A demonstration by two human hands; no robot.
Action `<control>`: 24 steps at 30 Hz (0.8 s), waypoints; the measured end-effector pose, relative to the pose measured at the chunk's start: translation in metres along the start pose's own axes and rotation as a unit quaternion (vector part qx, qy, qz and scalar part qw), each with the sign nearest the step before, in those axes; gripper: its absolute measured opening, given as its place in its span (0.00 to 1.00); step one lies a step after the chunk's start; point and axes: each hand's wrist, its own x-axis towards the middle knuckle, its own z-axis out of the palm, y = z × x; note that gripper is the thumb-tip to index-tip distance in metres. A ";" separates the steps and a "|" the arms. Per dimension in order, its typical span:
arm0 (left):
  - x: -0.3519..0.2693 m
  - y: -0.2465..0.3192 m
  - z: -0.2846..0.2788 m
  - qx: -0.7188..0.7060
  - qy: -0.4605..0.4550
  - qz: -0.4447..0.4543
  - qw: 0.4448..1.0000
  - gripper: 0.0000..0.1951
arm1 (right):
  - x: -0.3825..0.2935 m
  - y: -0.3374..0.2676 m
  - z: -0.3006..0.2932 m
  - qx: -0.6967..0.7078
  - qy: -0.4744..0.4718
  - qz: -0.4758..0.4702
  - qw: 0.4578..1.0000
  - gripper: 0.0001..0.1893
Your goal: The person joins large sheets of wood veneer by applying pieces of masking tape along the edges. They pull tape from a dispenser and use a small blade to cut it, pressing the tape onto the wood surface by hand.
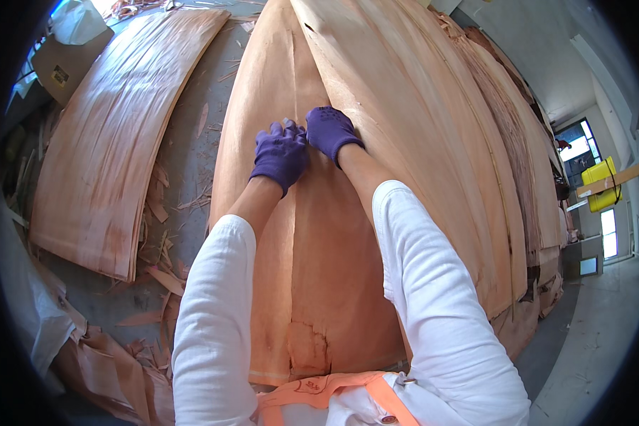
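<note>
Thin wood veneer sheets [346, 255] lie in front of me, with a long seam running between two of them. My left hand [280, 154], in a purple work glove, rests on the veneer at this seam, its fingers bent. Close beside it, my right hand [333, 132], also gloved in purple, is curled at the edge of an overlying veneer sheet [399, 106] that rises in folds to the right. Its fingertips are hidden, so I cannot tell whether it grips the sheet. A cracked patch [309, 349] shows in the veneer near my waist.
A separate veneer stack [112, 144] lies at the left. Veneer scraps [165, 277] litter the grey surface beside it. More layered veneer [516, 144] is piled at the right. A yellow container [600, 183] and a wooden bar [625, 174] are farther right.
</note>
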 end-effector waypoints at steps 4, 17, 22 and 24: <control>0.001 -0.003 0.005 -0.021 0.013 -0.008 1.000 0.20 | 0.006 0.012 0.001 -0.095 0.064 -0.021 0.993 0.11; -0.077 -0.055 -0.005 -0.314 0.221 0.085 0.919 0.17 | -0.109 -0.016 -0.072 0.579 -0.122 0.037 0.805 0.09; -0.199 -0.020 -0.042 -0.340 0.153 0.109 0.921 0.15 | -0.167 -0.018 -0.062 0.601 -0.182 0.075 0.775 0.12; -0.229 -0.001 -0.048 -0.336 0.128 0.124 0.925 0.16 | -0.181 -0.022 -0.048 0.595 -0.206 0.080 0.773 0.13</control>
